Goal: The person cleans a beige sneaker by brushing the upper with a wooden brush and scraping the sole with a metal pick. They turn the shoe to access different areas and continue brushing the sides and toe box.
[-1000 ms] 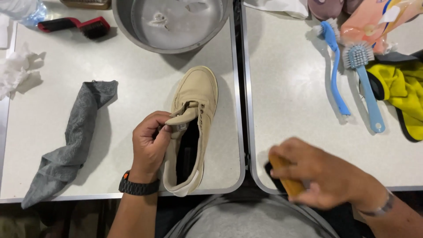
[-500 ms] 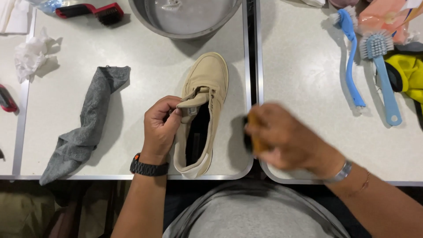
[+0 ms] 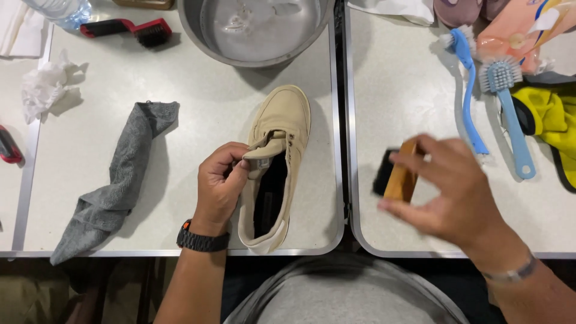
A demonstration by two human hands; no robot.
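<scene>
A beige canvas shoe [image 3: 287, 129] lies on the white table, toe pointing away from me. My left hand [image 3: 221, 183], with a black watch on its wrist, pinches the shoe's tongue and left side. My right hand [image 3: 451, 189] holds a wooden brush with black bristles [image 3: 397, 174] above the right table, to the right of the shoe and apart from it.
A metal basin [image 3: 258, 30] with water stands behind the shoe. A grey cloth [image 3: 114, 186] lies at the left, with crumpled tissue [image 3: 42, 87] and a red-black brush [image 3: 129, 29] further back. Two blue brushes [image 3: 504, 114] and a yellow cloth [image 3: 555, 120] lie at the right.
My right hand has lifted the wooden brush from the table's near edge, swung it toward the shoe, then moved it back right. My left hand kept its hold on the shoe.
</scene>
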